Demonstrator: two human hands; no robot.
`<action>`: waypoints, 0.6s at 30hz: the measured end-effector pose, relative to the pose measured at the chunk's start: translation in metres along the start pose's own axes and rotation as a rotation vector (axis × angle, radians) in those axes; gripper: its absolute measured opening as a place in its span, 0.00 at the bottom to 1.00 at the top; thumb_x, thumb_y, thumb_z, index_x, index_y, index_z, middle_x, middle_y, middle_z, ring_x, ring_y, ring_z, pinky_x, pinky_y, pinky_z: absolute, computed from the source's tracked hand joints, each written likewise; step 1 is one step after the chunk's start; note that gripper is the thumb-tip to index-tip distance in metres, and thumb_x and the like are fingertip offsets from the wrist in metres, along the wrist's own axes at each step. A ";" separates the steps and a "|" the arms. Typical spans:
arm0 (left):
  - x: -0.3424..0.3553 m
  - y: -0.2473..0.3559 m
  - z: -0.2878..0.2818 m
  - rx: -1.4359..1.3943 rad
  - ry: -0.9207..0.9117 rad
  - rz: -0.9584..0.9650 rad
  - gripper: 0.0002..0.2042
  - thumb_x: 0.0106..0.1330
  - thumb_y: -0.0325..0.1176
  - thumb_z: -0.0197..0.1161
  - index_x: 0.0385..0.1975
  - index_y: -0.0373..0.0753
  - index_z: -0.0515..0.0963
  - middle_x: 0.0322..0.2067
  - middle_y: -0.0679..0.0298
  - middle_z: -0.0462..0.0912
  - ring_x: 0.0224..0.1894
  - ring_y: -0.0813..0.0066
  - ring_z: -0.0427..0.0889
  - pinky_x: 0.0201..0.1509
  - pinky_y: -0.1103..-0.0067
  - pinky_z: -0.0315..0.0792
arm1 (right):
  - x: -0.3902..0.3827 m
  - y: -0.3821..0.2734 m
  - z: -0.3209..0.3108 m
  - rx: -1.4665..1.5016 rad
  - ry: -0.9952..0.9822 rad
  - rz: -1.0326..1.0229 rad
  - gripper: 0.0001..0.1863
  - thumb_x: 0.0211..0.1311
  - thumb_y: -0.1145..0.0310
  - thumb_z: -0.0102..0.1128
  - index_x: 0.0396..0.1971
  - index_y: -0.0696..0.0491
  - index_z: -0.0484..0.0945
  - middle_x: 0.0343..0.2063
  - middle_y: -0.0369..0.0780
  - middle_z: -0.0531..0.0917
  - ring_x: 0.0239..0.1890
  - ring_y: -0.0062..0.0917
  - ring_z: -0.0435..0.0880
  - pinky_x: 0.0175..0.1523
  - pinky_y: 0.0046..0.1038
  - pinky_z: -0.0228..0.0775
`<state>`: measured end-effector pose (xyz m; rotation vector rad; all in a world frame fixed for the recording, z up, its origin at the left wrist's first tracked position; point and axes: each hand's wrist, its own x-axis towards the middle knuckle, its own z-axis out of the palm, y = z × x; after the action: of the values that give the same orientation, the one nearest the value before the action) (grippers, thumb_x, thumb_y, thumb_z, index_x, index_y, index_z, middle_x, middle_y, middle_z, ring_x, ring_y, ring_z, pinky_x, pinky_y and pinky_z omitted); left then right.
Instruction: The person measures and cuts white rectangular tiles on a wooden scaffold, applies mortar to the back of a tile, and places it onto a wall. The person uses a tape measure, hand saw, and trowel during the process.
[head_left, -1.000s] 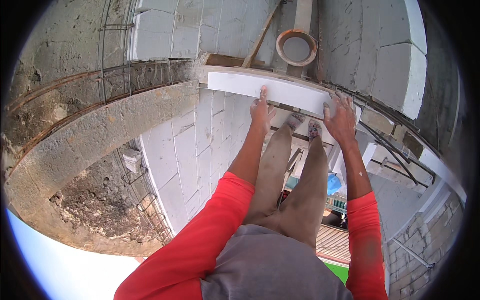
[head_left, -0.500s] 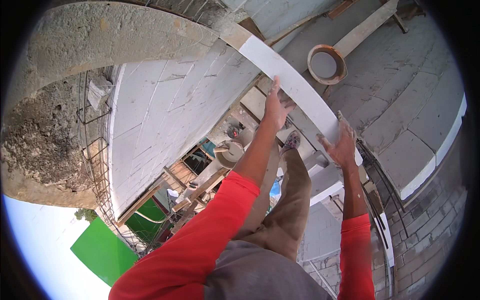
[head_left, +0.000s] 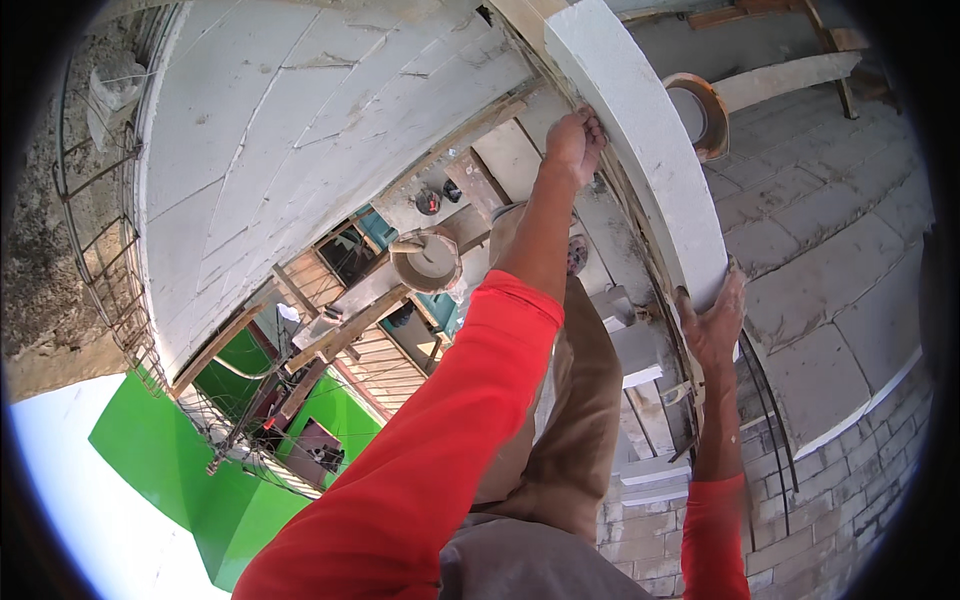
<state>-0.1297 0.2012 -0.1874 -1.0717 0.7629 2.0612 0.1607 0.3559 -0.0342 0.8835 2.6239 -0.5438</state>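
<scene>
A long white building block (head_left: 645, 135) lies along the top of the wall, running from the upper middle down to my right hand (head_left: 715, 315). That hand grips its near end, thumb on the left side and fingers on the right. Close to the block's left edge, my left hand (head_left: 577, 148) is closed with its fingers curled together. Whatever it may pinch is too small to make out. Beneath the block, a rough wall edge with thin wooden strips (head_left: 640, 225) shows on the left side.
A mortar-stained bucket (head_left: 718, 125) stands right of the block, beside a plank (head_left: 790, 82). Below left, another bucket (head_left: 428, 262) holds grey mix and a tool. Pale block walls (head_left: 300, 110) rise at left. Thin bars (head_left: 770, 430) stick out near my right forearm.
My left hand has left the block's side and curled closed. My right hand stays on the block's near end. The view has shifted, bringing the lower bucket and green sheeting further in.
</scene>
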 end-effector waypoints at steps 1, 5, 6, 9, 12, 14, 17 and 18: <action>-0.001 -0.001 -0.005 -0.001 0.020 -0.007 0.06 0.78 0.29 0.54 0.39 0.37 0.78 0.29 0.69 0.72 0.31 0.78 0.71 0.38 0.79 0.70 | 0.000 -0.004 -0.005 0.032 -0.025 0.009 0.50 0.55 0.57 0.77 0.71 0.69 0.62 0.65 0.65 0.71 0.70 0.60 0.68 0.76 0.53 0.59; 0.006 0.005 -0.025 -0.041 0.187 0.042 0.06 0.79 0.29 0.54 0.36 0.40 0.75 0.31 0.69 0.72 0.32 0.76 0.70 0.41 0.77 0.70 | 0.006 -0.015 -0.012 0.093 -0.022 -0.013 0.48 0.55 0.60 0.78 0.69 0.69 0.62 0.61 0.64 0.72 0.67 0.60 0.70 0.74 0.53 0.61; 0.010 0.004 -0.027 -0.061 0.258 0.067 0.06 0.79 0.29 0.54 0.36 0.40 0.74 0.31 0.69 0.72 0.32 0.77 0.70 0.41 0.77 0.70 | 0.005 -0.014 -0.011 0.088 -0.004 -0.029 0.48 0.54 0.61 0.78 0.69 0.69 0.63 0.61 0.64 0.73 0.66 0.61 0.70 0.73 0.54 0.61; 0.015 0.000 -0.017 -0.085 -0.167 -0.009 0.07 0.79 0.29 0.53 0.34 0.41 0.72 0.30 0.69 0.71 0.31 0.78 0.69 0.40 0.78 0.69 | 0.008 -0.013 -0.010 0.090 -0.019 -0.018 0.48 0.54 0.60 0.78 0.69 0.69 0.62 0.61 0.64 0.73 0.67 0.61 0.70 0.73 0.54 0.61; 0.008 0.002 -0.012 -0.059 -0.114 -0.064 0.07 0.79 0.29 0.53 0.35 0.41 0.73 0.29 0.70 0.70 0.30 0.78 0.68 0.38 0.79 0.68 | 0.008 -0.015 -0.013 0.103 -0.081 0.043 0.49 0.55 0.58 0.77 0.70 0.69 0.62 0.62 0.65 0.72 0.67 0.62 0.69 0.74 0.55 0.60; 0.001 -0.003 -0.014 -0.032 -0.040 -0.035 0.06 0.79 0.30 0.54 0.37 0.40 0.74 0.30 0.70 0.71 0.31 0.78 0.68 0.38 0.79 0.69 | -0.002 0.003 0.002 -0.008 0.018 -0.034 0.50 0.55 0.56 0.77 0.70 0.69 0.62 0.62 0.65 0.72 0.67 0.62 0.69 0.74 0.56 0.59; -0.013 -0.003 -0.037 0.064 0.094 0.019 0.07 0.81 0.35 0.56 0.41 0.40 0.76 0.32 0.68 0.73 0.34 0.77 0.71 0.42 0.77 0.72 | 0.001 0.003 0.002 -0.008 0.017 -0.054 0.51 0.56 0.54 0.76 0.72 0.67 0.61 0.63 0.63 0.71 0.68 0.61 0.69 0.75 0.57 0.57; -0.019 -0.003 -0.051 0.103 0.122 0.047 0.08 0.81 0.36 0.56 0.44 0.38 0.76 0.36 0.66 0.76 0.37 0.75 0.74 0.45 0.76 0.74 | 0.003 -0.005 -0.002 0.027 0.005 -0.053 0.52 0.56 0.54 0.76 0.72 0.67 0.60 0.63 0.62 0.71 0.68 0.60 0.69 0.75 0.57 0.57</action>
<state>-0.0963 0.1592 -0.1962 -1.1393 0.9537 1.9864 0.1548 0.3545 -0.0328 0.8257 2.6568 -0.5923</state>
